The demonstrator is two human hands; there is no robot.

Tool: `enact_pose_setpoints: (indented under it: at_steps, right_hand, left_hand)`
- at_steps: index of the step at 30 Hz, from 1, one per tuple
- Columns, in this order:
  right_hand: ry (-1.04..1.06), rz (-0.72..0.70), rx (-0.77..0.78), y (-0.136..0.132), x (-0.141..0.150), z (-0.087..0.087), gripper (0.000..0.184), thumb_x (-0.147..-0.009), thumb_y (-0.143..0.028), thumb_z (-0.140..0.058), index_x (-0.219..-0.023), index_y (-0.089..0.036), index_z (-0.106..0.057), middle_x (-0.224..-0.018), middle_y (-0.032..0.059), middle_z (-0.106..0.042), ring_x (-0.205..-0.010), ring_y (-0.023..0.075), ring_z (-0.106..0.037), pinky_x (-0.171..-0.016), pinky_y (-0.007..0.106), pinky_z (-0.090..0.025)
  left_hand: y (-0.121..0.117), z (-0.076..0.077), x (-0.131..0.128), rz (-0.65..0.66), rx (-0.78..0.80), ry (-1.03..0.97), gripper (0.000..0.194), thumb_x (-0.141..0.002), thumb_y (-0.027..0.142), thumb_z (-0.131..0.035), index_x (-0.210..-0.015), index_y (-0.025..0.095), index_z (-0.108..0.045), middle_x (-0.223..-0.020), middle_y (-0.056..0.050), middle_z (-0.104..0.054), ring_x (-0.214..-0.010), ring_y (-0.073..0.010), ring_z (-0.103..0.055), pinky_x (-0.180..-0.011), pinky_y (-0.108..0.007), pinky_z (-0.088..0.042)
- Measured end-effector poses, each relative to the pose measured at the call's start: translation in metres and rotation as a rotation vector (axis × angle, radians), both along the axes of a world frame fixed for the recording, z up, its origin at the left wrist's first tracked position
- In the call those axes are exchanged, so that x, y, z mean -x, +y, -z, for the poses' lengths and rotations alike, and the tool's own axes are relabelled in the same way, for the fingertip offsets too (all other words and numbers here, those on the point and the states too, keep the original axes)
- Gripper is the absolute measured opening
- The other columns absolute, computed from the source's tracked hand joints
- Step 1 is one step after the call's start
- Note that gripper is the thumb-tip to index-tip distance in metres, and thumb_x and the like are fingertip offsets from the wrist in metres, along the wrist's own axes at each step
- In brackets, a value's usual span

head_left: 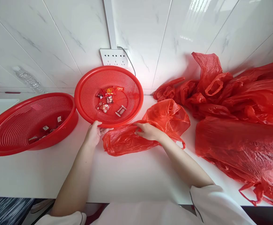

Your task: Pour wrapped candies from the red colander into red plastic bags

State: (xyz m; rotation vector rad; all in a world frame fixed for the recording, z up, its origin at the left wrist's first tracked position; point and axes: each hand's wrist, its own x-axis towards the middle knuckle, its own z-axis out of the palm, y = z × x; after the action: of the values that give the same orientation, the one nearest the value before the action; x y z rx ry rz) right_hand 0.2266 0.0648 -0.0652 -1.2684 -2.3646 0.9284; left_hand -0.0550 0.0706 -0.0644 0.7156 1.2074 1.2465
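A round red plastic colander (pixel 136 109) leans toward me against the wall, with several small wrapped sweets (pixel 103 107) lying in it. My left hand (pixel 94 134) grips its front rim, thumb on the edge and fingers beneath. Just below the colander, a crumpled red plastic bag (pixel 122 143) lies on the counter. My right hand (pixel 148 132) is closed on the upper edge of this bag, its fingertips partly among the folds. The rest of the bag bunches up behind my right wrist.
Another red colander (pixel 17 115) with several small packets stands tilted at the left. More red plastic bags (pixel 239 134) are heaped at the right. A power strip (pixel 114 57) is on the tiled wall, and a clear plastic bottle (pixel 30 79) stands far left.
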Motion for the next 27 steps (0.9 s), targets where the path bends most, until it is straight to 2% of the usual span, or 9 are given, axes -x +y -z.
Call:
enact_pose_setpoints:
  at_steps: [3, 8, 13, 17, 21, 23, 24, 27]
  right_hand:
    - [0.089, 0.022, -0.027, -0.001, -0.003, -0.007, 0.04, -0.09, -0.021, -0.054, -0.13, -0.018, -0.056, -0.11, 0.0079, -0.069, -0.095, 0.0165, -0.065, -0.085, 0.028, -0.049]
    - [0.182, -0.003, -0.099, -0.002, -0.015, -0.021, 0.023, -0.091, -0.02, -0.05, -0.106, -0.02, -0.068, -0.097, 0.0035, -0.071, -0.081, 0.014, -0.065, -0.078, 0.026, -0.048]
    - [0.214, 0.088, -0.241, -0.004, -0.015, -0.03, 0.022, -0.095, -0.027, -0.047, -0.097, -0.017, -0.067, -0.084, 0.0032, -0.068, -0.072, 0.0135, -0.062, -0.073, 0.026, -0.048]
    - [0.232, 0.116, -0.406, -0.004, -0.005, -0.029, 0.026, -0.098, -0.027, -0.041, -0.107, -0.016, -0.063, -0.106, 0.0099, -0.066, -0.097, 0.0181, -0.061, -0.09, 0.031, -0.047]
    - [-0.066, 0.198, -0.507, 0.001, 0.003, -0.015, 0.038, -0.097, -0.026, -0.041, -0.132, -0.013, -0.05, -0.138, 0.0162, -0.051, -0.127, 0.0273, -0.046, -0.109, 0.046, -0.032]
    - [-0.211, 0.235, -0.494, 0.004, 0.005, -0.007, 0.047, -0.095, -0.023, -0.044, -0.141, -0.01, -0.042, -0.138, 0.0188, -0.05, -0.129, 0.0298, -0.044, -0.112, 0.051, -0.024]
    - [-0.259, 0.24, -0.468, 0.005, 0.005, -0.004, 0.049, -0.095, -0.022, -0.044, -0.142, -0.01, -0.04, -0.134, 0.0196, -0.054, -0.126, 0.0301, -0.046, -0.112, 0.051, -0.025]
    - [-0.269, 0.225, -0.387, 0.008, 0.002, 0.0, 0.043, -0.094, -0.019, -0.044, -0.136, -0.012, -0.05, -0.117, 0.0183, -0.062, -0.114, 0.0289, -0.055, -0.101, 0.044, -0.04]
  left_hand:
    - [-0.01, -0.004, -0.011, -0.006, -0.068, 0.029, 0.027, -0.072, 0.018, -0.057, -0.097, 0.011, -0.06, -0.09, -0.009, -0.071, -0.07, -0.0197, -0.073, -0.055, -0.019, -0.058]
    - [-0.021, -0.012, -0.026, -0.053, -0.111, 0.084, 0.033, -0.069, 0.022, -0.06, -0.101, 0.015, -0.055, -0.088, -0.005, -0.069, -0.065, -0.0175, -0.07, -0.053, -0.024, -0.058]
    - [-0.028, -0.007, -0.033, -0.044, -0.109, 0.13, 0.029, -0.071, 0.027, -0.06, -0.098, 0.016, -0.054, -0.085, -0.004, -0.068, -0.067, -0.0196, -0.07, -0.057, -0.032, -0.061]
    - [-0.031, -0.001, -0.039, -0.054, -0.112, 0.134, 0.025, -0.074, 0.029, -0.06, -0.096, 0.017, -0.055, -0.088, -0.002, -0.067, -0.074, -0.0202, -0.07, -0.059, -0.032, -0.062]
    - [-0.035, 0.0, -0.046, -0.033, -0.119, 0.136, 0.026, -0.074, 0.03, -0.062, -0.095, 0.016, -0.056, -0.091, -0.004, -0.066, -0.082, -0.0223, -0.07, -0.062, -0.033, -0.063]
    - [-0.038, 0.0, -0.049, -0.014, -0.13, 0.115, 0.027, -0.074, 0.031, -0.062, -0.096, 0.016, -0.056, -0.094, -0.004, -0.066, -0.082, -0.0224, -0.069, -0.061, -0.034, -0.063]
    - [-0.038, 0.0, -0.05, -0.009, -0.137, 0.108, 0.028, -0.074, 0.031, -0.063, -0.097, 0.017, -0.056, -0.096, -0.004, -0.066, -0.082, -0.0222, -0.069, -0.061, -0.034, -0.063]
    - [-0.039, 0.0, -0.05, -0.003, -0.156, 0.101, 0.03, -0.074, 0.029, -0.063, -0.101, 0.018, -0.056, -0.1, -0.003, -0.065, -0.085, -0.0218, -0.068, -0.061, -0.035, -0.063]
